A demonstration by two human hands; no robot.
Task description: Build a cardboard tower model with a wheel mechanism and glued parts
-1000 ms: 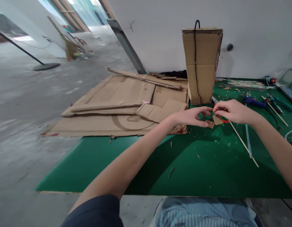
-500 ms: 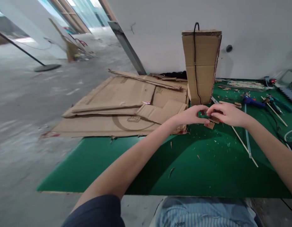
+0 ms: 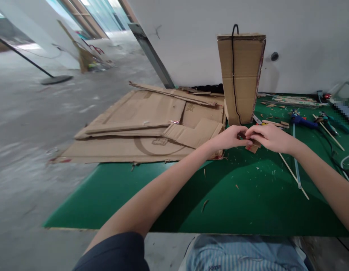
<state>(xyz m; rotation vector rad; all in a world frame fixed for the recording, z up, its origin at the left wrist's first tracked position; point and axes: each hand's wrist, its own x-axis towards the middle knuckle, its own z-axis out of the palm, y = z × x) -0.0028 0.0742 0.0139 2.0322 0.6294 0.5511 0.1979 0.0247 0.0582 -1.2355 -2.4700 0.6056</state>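
My left hand (image 3: 233, 137) and my right hand (image 3: 268, 137) meet fingertip to fingertip just in front of a tall cardboard box (image 3: 238, 81) with a black cord down its face. The fingers of both curl inward in a pinch; whatever sits between them is too small or hidden to name. Below the fingertips lie small cardboard scraps (image 3: 252, 147), one with a red mark. A thin wooden stick (image 3: 293, 175) runs out from under my right hand, beside a translucent glue stick (image 3: 296, 165) that leads to a blue glue gun (image 3: 304, 121).
Flattened cardboard sheets (image 3: 151, 107) cover the left part of the green table (image 3: 120, 195). Pliers (image 3: 329, 124) with teal handles and a bundle of thin sticks (image 3: 295, 101) lie at the right. A white wall (image 3: 185, 45) stands behind.
Both hands stay together in nearly the same spot. Their fingers have shifted slightly, with the fingertips closer together and the scraps below showing a little differently.
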